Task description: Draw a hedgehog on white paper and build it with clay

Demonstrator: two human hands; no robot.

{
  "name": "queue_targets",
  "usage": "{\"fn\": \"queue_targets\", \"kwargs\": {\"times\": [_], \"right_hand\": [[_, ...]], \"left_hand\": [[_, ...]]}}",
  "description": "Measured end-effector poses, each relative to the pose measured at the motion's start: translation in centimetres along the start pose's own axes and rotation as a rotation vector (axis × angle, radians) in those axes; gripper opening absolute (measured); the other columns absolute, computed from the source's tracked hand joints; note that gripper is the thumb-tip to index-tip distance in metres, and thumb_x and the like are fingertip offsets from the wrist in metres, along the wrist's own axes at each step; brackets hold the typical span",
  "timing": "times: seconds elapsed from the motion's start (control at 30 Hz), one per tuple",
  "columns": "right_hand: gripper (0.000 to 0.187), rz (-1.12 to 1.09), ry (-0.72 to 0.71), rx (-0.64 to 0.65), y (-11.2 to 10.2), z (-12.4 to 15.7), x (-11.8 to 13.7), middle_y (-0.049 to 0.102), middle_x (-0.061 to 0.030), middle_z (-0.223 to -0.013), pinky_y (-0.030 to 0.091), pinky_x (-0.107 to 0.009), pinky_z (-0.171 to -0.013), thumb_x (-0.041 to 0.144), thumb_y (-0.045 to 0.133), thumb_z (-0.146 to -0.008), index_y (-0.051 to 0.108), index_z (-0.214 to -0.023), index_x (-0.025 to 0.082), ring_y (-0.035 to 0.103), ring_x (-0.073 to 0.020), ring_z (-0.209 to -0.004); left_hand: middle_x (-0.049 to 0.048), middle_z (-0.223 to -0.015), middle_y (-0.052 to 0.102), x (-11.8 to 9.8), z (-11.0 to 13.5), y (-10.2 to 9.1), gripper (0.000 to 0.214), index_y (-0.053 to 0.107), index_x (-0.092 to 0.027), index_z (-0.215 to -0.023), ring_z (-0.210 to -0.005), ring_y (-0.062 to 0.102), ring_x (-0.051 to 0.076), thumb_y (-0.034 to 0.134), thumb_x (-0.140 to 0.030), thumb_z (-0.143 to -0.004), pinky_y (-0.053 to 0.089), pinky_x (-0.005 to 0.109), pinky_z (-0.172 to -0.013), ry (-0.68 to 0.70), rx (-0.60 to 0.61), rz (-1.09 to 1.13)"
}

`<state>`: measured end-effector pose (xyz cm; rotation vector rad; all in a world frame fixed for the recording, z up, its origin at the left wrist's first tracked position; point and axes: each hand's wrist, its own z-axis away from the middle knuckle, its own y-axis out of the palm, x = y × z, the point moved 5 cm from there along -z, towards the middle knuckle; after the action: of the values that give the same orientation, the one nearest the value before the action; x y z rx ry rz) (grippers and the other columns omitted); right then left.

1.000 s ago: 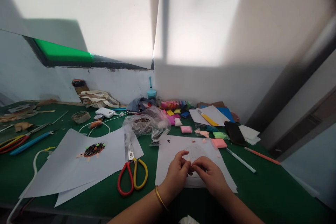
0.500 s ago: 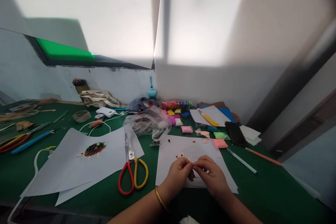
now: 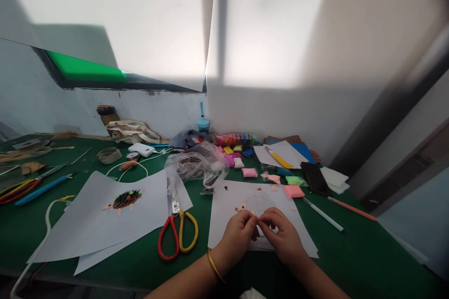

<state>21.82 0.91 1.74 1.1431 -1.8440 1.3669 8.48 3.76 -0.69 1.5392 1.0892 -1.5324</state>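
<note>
My left hand (image 3: 238, 236) and my right hand (image 3: 282, 236) meet fingertip to fingertip over a white sheet (image 3: 228, 205) with a faint drawn circle. Both hands are pinched together on a tiny piece, too small to make out. A small pink clay bit (image 3: 241, 207) lies on the sheet just beyond my left fingers. A gold bangle (image 3: 213, 265) sits on my left wrist.
Red-and-yellow scissors (image 3: 177, 231) lie left of the sheet. Another sheet carries a dark hedgehog figure (image 3: 124, 199). Clay packets (image 3: 249, 172), a pink block (image 3: 293, 191), a plastic bag (image 3: 196, 164), a black phone (image 3: 313, 178), pens (image 3: 322, 214) and tools (image 3: 38, 187) crowd the green table (image 3: 351, 252).
Both hands drew back a little toward me and stay pinched together; the pink bit on the sheet came into view beyond my left fingers.
</note>
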Motion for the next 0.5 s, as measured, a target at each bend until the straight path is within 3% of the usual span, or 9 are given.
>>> {"fn": "queue_targets", "kwargs": {"times": [0.1, 0.27, 0.5], "right_hand": [[0.017, -0.009, 0.008, 0.014, 0.04, 0.11, -0.1, 0.06, -0.0037, -0.083, 0.047, -0.03, -0.069, 0.033, 0.057, -0.087, 0.068, -0.079, 0.023, 0.056, -0.0181, -0.076], [0.02, -0.013, 0.003, 0.003, -0.07, 0.36, -0.53, 0.062, -0.0059, -0.09, 0.049, -0.031, -0.073, 0.034, 0.055, -0.088, 0.069, -0.095, 0.022, 0.058, -0.0189, -0.08], [0.023, 0.004, -0.024, -0.061, -0.48, 0.44, -0.89, 0.063, -0.0068, -0.091, 0.051, -0.033, -0.076, 0.035, 0.049, -0.091, 0.069, -0.096, 0.023, 0.06, -0.021, -0.086]], "left_hand": [[-0.0012, -0.059, 0.057, 0.01, -0.1, 0.09, 0.027, 0.056, -0.017, -0.076, -0.054, 0.053, 0.014, 0.056, -0.044, -0.083, 0.041, 0.026, -0.056, -0.046, 0.018, 0.078], [-0.0016, -0.061, 0.057, 0.03, -0.23, -0.42, 0.023, 0.054, -0.018, -0.076, -0.057, 0.053, 0.014, 0.06, -0.039, -0.079, 0.043, 0.026, -0.059, -0.053, -0.045, 0.112], [-0.0022, -0.055, 0.053, -0.61, 0.15, -0.69, 0.037, 0.051, -0.02, -0.064, -0.056, 0.05, 0.014, 0.043, -0.042, -0.092, 0.042, 0.028, -0.067, 0.031, -0.05, -0.096]]}}
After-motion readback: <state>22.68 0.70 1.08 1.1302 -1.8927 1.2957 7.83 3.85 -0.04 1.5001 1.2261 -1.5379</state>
